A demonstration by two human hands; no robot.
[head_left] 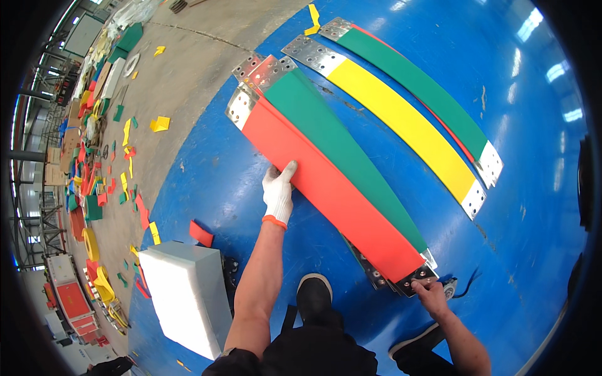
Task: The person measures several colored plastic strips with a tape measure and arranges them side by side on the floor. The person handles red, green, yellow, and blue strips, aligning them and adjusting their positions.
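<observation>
Head view: four coloured bars [332, 188], two hands [278, 191]

White knit glove with orange cuff on left hand [278, 193], bare right hand [433, 293], black shoes, dark trousers

Lower bars [376, 276] hidden under red sleeve [326, 188]
</observation>
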